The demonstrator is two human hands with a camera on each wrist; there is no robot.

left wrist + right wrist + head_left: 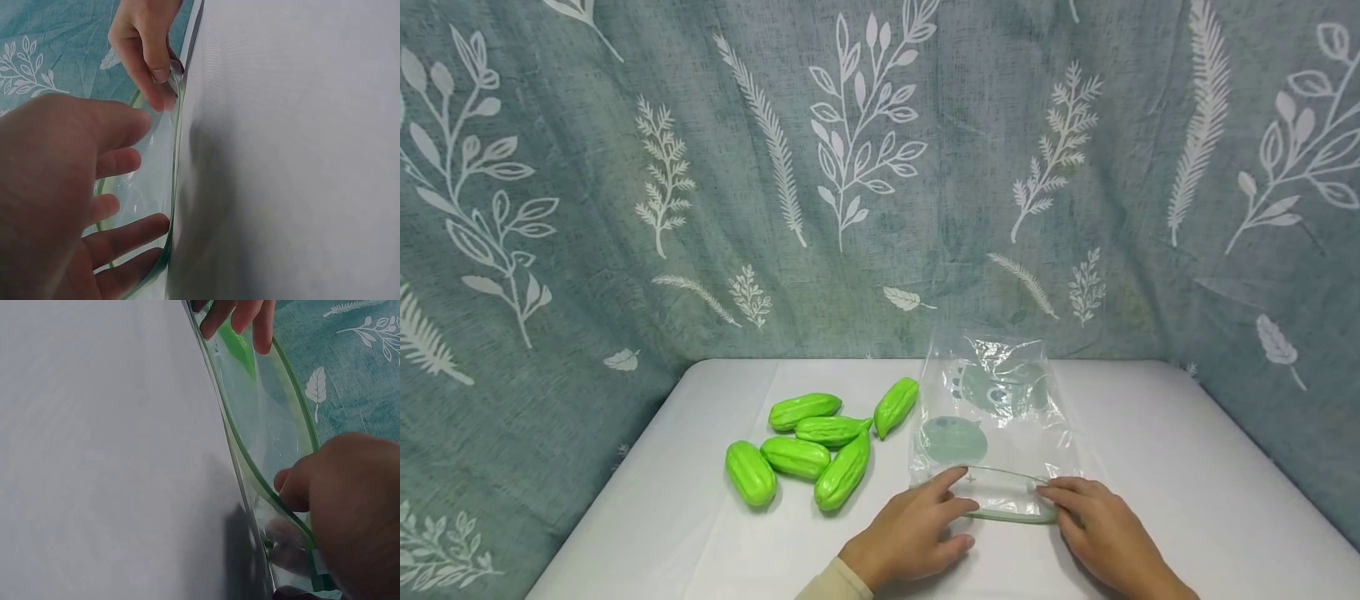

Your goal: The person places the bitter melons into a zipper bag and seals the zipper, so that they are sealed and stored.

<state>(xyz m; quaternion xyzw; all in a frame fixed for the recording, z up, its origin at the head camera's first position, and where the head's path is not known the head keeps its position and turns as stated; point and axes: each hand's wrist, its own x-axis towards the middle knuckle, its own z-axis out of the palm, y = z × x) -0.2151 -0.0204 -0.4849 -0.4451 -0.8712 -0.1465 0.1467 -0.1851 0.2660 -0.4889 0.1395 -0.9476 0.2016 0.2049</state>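
Note:
A clear zip bag (pixel 955 440) with pale green printed shapes lies flat, its green-edged mouth (pixel 235 428) towards me and parted in the right wrist view. My left hand (pixel 917 529) is at the left part of the mouth, fingers spread and fingertips right at its edges. My right hand (pixel 1103 529) pinches the mouth near its right corner; in the right wrist view the thumb (pixel 294 484) is over the green strip and fingers show through the film. Several bright green ridged vegetables (pixel 796 457), like bitter melons, lie left of the bag.
The white table (pixel 647 517) has rounded far corners. A blue-green curtain (pixel 880 275) with white leaf prints hangs behind it and along both sides. One green vegetable (pixel 897 407) lies close to the bag's left edge.

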